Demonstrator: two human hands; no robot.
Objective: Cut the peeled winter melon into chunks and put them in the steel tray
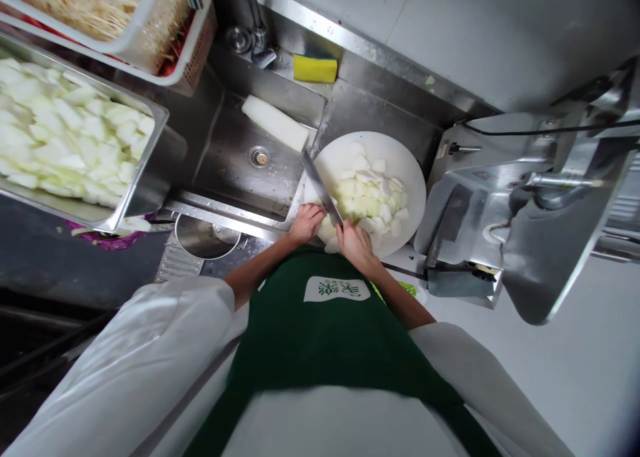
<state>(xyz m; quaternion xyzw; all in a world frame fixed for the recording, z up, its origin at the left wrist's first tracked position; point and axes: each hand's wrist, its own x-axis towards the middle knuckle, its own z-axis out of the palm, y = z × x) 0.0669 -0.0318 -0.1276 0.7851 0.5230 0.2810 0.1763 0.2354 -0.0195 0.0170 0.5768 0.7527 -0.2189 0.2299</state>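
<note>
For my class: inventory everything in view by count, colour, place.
Sink: one, silver, centre
Tap: one, silver, behind sink
Block: one, yellow, beside tap
Long piece: one, white, in sink
Board: one, white, beside sink
Cut pieces: many, pale, on board
Knife: one, grey, over board
Machine: one, silver, right
Bits: many, green, below board
Pot: one, silver, before sink
Tray: one, silver, left
Tray pieces: many, pale, inside
Item: one, purple, below tray
Upper basket: one, white, top-left
Strands: many, pale, inside
Lower basket: one, whitish, beneath
Apron: one, green, worn
Sleeves: two, white, worn
Left hand: one, bare, beside knife
Right hand: one, bare, gripping knife
</note>
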